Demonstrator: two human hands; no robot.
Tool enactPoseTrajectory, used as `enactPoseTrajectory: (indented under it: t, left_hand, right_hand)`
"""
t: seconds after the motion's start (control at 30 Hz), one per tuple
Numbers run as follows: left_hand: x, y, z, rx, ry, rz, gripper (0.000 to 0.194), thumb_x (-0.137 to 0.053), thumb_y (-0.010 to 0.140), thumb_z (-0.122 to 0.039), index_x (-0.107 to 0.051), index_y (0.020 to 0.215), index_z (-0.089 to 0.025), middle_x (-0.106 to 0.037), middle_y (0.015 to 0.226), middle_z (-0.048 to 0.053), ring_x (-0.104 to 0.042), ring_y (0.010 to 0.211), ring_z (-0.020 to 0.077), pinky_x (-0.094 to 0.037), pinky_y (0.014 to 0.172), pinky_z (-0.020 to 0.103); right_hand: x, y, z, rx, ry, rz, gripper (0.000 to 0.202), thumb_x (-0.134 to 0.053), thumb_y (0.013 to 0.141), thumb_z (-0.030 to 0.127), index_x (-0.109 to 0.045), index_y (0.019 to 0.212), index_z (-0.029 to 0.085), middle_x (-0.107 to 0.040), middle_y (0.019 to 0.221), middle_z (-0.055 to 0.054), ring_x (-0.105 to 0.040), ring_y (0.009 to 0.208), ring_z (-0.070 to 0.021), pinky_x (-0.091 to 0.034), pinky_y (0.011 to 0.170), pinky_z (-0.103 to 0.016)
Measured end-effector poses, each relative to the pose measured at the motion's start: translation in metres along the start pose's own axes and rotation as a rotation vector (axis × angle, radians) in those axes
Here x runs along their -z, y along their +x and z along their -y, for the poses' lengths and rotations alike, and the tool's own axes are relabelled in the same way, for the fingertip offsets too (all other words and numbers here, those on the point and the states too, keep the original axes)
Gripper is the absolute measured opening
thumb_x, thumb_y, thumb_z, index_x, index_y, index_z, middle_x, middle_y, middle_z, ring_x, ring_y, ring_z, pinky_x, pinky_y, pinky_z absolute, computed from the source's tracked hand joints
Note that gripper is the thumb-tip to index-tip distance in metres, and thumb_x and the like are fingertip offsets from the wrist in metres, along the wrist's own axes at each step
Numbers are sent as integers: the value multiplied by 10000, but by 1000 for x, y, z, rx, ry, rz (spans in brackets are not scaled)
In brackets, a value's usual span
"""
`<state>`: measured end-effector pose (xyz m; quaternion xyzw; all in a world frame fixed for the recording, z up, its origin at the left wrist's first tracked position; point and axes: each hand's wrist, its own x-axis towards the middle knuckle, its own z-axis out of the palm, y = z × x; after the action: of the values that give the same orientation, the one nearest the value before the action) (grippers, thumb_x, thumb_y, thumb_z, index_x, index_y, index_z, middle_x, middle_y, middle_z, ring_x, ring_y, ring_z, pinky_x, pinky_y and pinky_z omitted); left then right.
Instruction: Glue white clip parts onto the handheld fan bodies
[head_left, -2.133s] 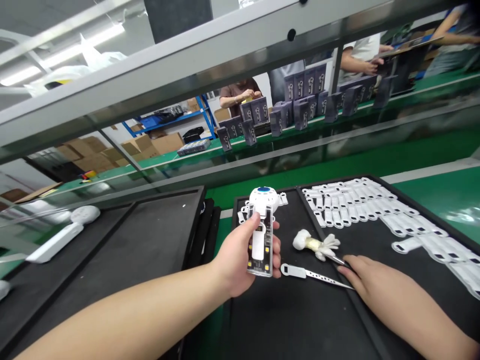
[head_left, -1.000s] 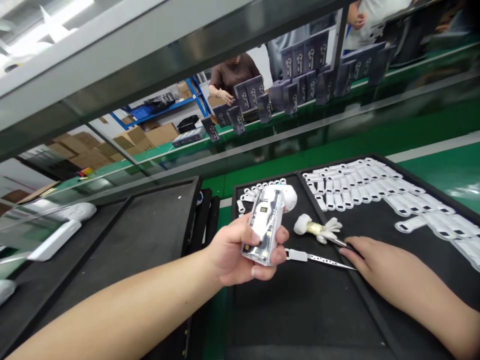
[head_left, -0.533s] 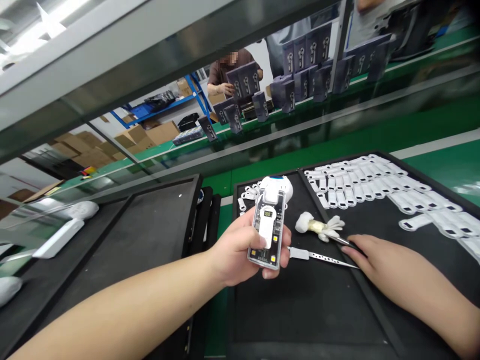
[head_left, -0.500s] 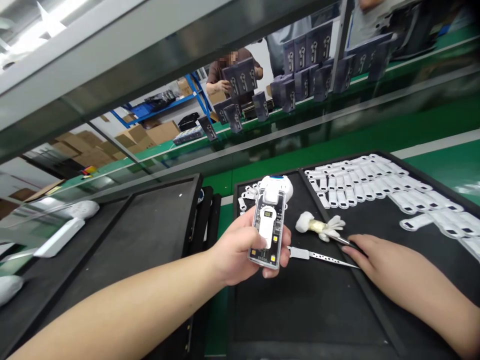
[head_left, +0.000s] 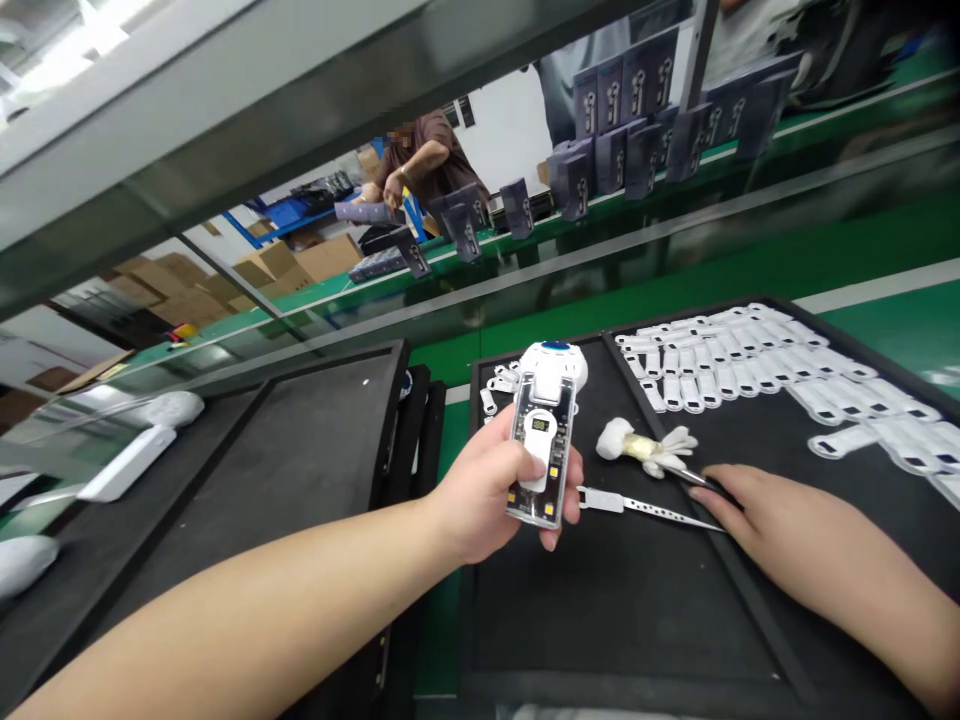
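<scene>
My left hand point(head_left: 487, 490) grips a clear-cased handheld device point(head_left: 541, 450) upright, its thumb on the white front panel below a small display. The device has a white head with a blue top. My right hand point(head_left: 757, 510) is closed round the dark handle of a thin metal tool point(head_left: 686, 474). At the tool's far end lies a bundle of white swabs point(head_left: 643, 448) with a yellowish wrap. A white strap with holes point(head_left: 660, 512) rests on the black tray point(head_left: 600, 620) between my hands.
Rows of white panels point(head_left: 720, 365) fill the tray's right part. Another black tray point(head_left: 315, 450) stands left, with white devices point(head_left: 127, 462) beyond. A metal beam point(head_left: 300, 120) crosses above. Behind it, a person point(head_left: 431, 160) handles dark boxes point(head_left: 574, 185).
The whole view has shifted slightly. My hands keep their holds. The person behind has leaned left and lowered the boxes.
</scene>
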<state>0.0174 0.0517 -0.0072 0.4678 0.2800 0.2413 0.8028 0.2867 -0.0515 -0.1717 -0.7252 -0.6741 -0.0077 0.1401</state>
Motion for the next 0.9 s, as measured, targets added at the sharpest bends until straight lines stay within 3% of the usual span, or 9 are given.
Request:
enactPoseTrajectory:
  t: [0.37,0.7,0.9]
  left_hand:
    - [-2,-5,4,-6,117,41,306,-634,742,-262,-472,994,-203,-636,764,30,-649,589,192,-520,404,251]
    - [-12,-16,4,-113,279,42,475,-765,767,-476,-488,1028,-192,-615,788,45,-635,627,190,-508,482,263]
    - [-9,-16,7,-113,301,88,466,-744,800,-479,-477,1045,-186,-610,804,39,-640,645,178,-513,513,252]
  right_hand:
    - [-1,0,-1,-15,-2,21,383,-400,999,455,-700,1040,221,-751,1015,-70,-722,807,-286,-535,613,-375]
    - [3,2,1,-7,-6,26,385,-403,1002,443,-707,1041,210,-751,1033,-80,-726,830,-291,-545,624,-377]
    - [4,2,2,-6,-6,24,383,-409,1000,440,-706,1060,207,-751,1044,-75,-728,855,-298,-558,640,-385]
